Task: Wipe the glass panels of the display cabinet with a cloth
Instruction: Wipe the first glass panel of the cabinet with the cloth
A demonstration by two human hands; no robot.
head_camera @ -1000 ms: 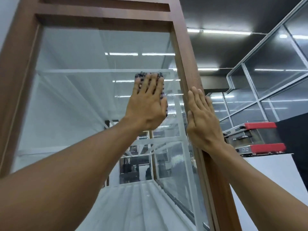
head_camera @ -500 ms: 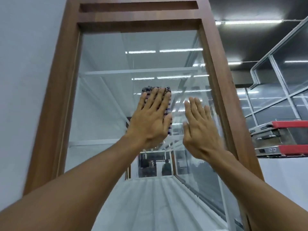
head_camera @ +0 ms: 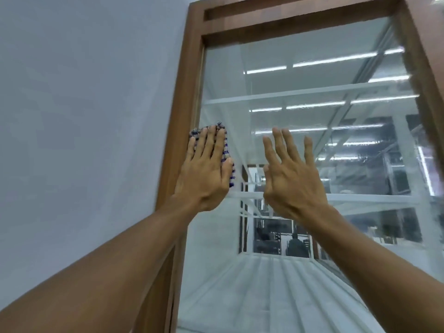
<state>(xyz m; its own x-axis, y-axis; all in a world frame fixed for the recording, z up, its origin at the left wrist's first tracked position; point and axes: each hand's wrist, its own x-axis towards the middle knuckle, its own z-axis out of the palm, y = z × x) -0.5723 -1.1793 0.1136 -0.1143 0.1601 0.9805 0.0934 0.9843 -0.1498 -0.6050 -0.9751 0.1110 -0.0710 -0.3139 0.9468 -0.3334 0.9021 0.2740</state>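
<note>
Head view looks up at the glass panel (head_camera: 312, 145), a tall upright pane set in a brown wooden frame (head_camera: 185, 97) that stands beside a pale wall (head_camera: 84, 116). At the pane's left edge the left hand (head_camera: 206, 171) lies flat, fingers together, pressing a blue-and-white cloth (head_camera: 225, 152) against the glass, its outer side touching the frame. To its right, the right hand (head_camera: 292, 179) is raised, empty, fingers spread; whether it touches the glass is unclear. White shelves (head_camera: 312, 92) show behind the pane. Most uncleaned-looking glass lies up and to the right of the cloth, so the left hand is the one placed to sweep along the pane's long vertical axis.
</note>
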